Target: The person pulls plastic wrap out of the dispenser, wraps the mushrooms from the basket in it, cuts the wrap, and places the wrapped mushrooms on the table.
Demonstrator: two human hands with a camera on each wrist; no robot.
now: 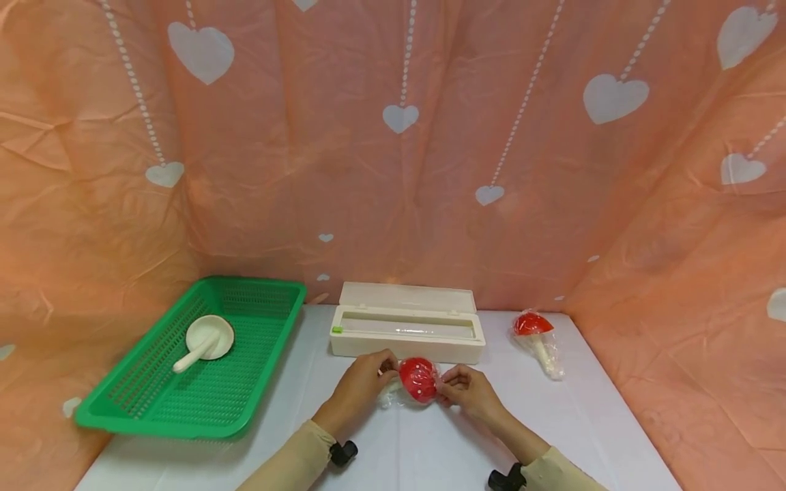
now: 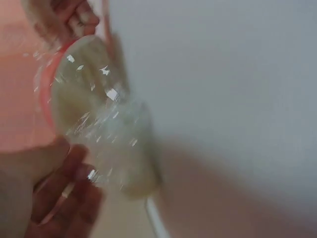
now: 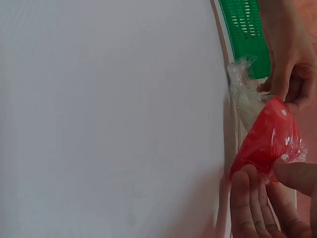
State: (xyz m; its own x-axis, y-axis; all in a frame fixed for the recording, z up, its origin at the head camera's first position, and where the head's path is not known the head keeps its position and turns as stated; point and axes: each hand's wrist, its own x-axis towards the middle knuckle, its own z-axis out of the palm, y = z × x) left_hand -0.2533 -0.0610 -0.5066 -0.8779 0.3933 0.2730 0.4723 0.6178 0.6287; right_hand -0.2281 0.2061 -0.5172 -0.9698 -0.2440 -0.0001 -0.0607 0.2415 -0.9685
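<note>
A toy mushroom with a red, white-dotted cap and pale stem is wrapped in clear film, in front of the white box. My left hand pinches its wrapped cap edge from the left. On the opposite side, my right hand holds the cap's edge between thumb and fingers. Glossy film covers the cap's pale underside and stem in the left wrist view, which is blurred. In the right wrist view, the red cap tilts between both hands, and crinkled film bunches around the stem end.
Behind the hands stands a white cling-film box, lid raised, a film roll inside. A green basket at left holds an upturned mushroom with a pale underside. Another film-wrapped red mushroom lies at the right. Orange curtain encloses the table.
</note>
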